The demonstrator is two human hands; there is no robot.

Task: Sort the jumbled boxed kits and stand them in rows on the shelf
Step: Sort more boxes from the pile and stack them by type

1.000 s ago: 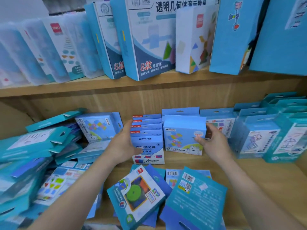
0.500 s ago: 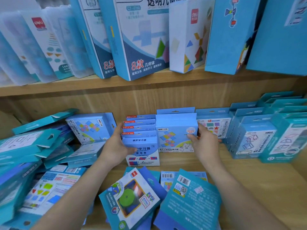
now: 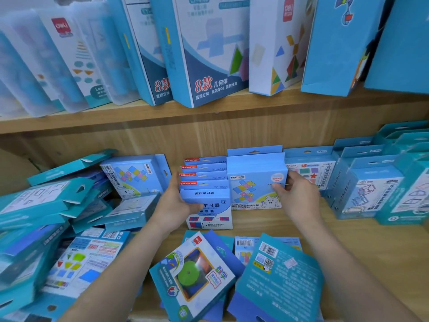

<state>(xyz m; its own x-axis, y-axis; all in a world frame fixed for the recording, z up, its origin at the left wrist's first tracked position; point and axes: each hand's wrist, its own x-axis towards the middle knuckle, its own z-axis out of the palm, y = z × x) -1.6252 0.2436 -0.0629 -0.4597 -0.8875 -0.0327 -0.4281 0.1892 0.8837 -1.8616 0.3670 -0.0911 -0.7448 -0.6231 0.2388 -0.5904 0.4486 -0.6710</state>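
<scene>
On the lower wooden shelf (image 3: 348, 238) a row of several light-blue kits with red labels (image 3: 204, 177) stands upright at the middle. My left hand (image 3: 176, 203) grips the left side of the front kit of that row (image 3: 209, 205), thumb across its face. Right beside it stands a blue kit with coloured squares and a bear (image 3: 253, 189). My right hand (image 3: 297, 194) holds its right edge, fingers behind and thumb on the front. A same-looking bear kit (image 3: 134, 177) leans in the pile at the left.
A jumbled heap of teal and blue kits (image 3: 46, 217) fills the left. Flat kits (image 3: 192, 277) and a back-side-up box (image 3: 278, 280) lie at the front. Standing rows (image 3: 371, 187) fill the right. Tall boxes (image 3: 209, 49) line the upper shelf.
The bear kit has gone from tilted to standing straight beside the red-labelled row. Both hands have stayed on their kits; the view has drifted slightly.
</scene>
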